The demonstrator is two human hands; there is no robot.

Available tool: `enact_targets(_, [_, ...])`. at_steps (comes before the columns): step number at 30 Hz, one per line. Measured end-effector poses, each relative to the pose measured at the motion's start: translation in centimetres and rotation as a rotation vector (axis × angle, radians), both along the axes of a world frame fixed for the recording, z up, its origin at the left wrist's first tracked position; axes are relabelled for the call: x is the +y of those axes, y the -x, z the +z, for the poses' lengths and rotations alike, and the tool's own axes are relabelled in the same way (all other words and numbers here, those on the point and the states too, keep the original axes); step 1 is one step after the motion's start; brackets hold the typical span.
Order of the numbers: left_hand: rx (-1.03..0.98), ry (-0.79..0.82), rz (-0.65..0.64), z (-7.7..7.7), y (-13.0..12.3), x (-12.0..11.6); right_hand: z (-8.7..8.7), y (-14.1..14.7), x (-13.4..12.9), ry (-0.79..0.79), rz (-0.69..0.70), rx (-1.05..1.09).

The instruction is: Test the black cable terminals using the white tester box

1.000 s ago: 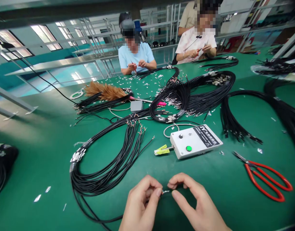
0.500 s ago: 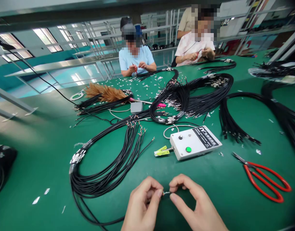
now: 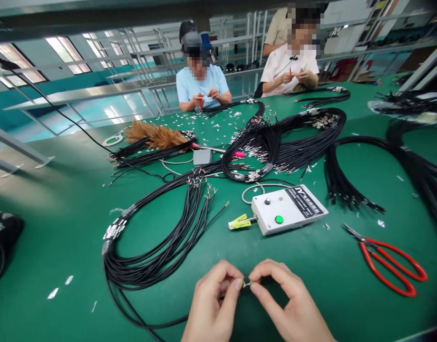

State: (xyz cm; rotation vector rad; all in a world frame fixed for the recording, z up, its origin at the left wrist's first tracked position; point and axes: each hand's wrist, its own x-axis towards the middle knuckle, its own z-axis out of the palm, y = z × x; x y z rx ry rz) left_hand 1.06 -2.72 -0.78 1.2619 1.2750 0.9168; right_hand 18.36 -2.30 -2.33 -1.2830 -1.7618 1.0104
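At the front of the table, my left hand (image 3: 218,297) pinches the end of a black cable (image 3: 168,325) that runs in from the coil on the left. Thin stripped wires (image 3: 246,284) stick out between the two hands. The thumb and forefinger of my right hand (image 3: 286,297) are closed on the tips of these wires. Beyond my hands lies a white control box (image 3: 275,209) with a green button and a yellow clip (image 3: 239,222) on its front. A looped bundle of black cables (image 3: 143,266) with stripped ends rests to the left.
Red-handled scissors (image 3: 385,256) lie at the right. More black cable bundles (image 3: 300,142) and a brown duster (image 3: 156,135) are farther back, among scraps of foil. Two people (image 3: 202,85) sit working across the green table (image 3: 72,228), with another person behind them.
My right thumb and forefinger have come closer together and nearer to my left hand, closing on the wire tips. Across the table, the co-workers' hands have shifted slightly.
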Motion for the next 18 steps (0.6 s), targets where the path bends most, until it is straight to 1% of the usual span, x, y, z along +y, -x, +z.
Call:
enact_targets(2, [-0.008, 0.021, -0.002, 0.1, 0.0, 0.1, 0.0, -0.3, 0.1, 0.031, -0.041, 0.029])
enact_targets(3, [-0.016, 0.032, -0.007, 0.3, 0.0, 0.2, 0.0, -0.3, 0.2, 0.053, -0.034, 0.04])
enact_targets(7, [-0.062, 0.031, -0.014, 0.8, -0.3, 0.4, 0.5, 0.3, 0.5, 0.13, 0.052, 0.036])
enact_targets(12, [-0.033, 0.041, -0.055, 1.1, -0.6, 0.8, 0.9, 0.8, 0.4, 0.049, 0.044, -0.025])
enact_targets(15, [-0.021, 0.04, -0.056, 1.1, -0.6, 1.1, 1.0, 0.5, 0.3, 0.048, 0.05, -0.039])
enact_targets(18, [-0.026, 0.052, -0.05, 1.1, -0.7, 1.2, 0.8, 0.3, 0.4, 0.059, 0.02, -0.01])
